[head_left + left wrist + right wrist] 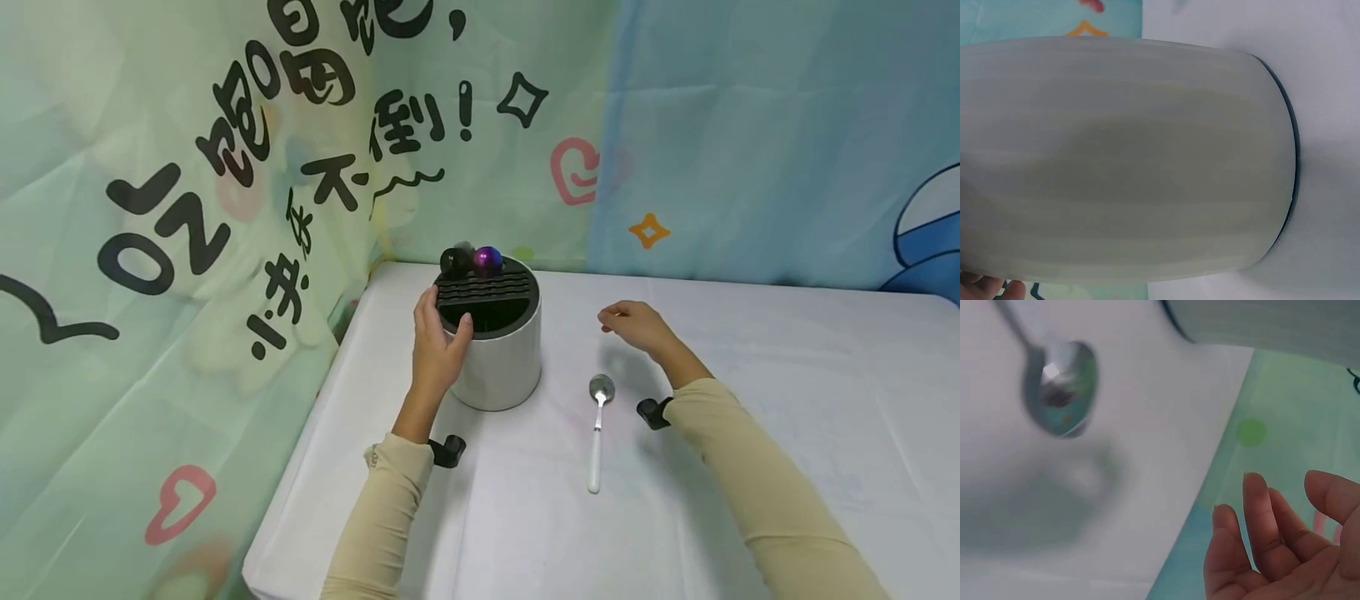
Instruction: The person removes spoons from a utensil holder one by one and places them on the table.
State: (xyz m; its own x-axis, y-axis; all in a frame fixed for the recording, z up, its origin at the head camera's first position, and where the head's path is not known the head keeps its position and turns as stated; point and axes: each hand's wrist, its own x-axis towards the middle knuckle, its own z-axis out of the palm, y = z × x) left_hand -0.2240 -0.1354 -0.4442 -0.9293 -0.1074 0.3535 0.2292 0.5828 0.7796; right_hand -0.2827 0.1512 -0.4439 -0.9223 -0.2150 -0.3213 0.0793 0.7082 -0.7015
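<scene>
A white cylindrical container (498, 362) with a black, ridged top (483, 289) stands upright on the table. My left hand (438, 346) rests against its left side, fingers along the wall and thumb at the front rim. In the left wrist view the pale wall (1147, 156) fills most of the frame, with a few fingertips (1013, 290) at its edge. My right hand (636, 325) hovers right of the container, fingers loosely bent and holding nothing. Below it a spoon (596, 433) with a metal bowl and white handle lies on the cloth.
A shiny black ball (454, 262) and a purple-blue ball (487, 261) sit at the back of the container's top. The white tablecloth (540, 517) meets printed curtains (750, 167) at the back and left. Dark wrist mounts (448, 451) stick out from both sleeves.
</scene>
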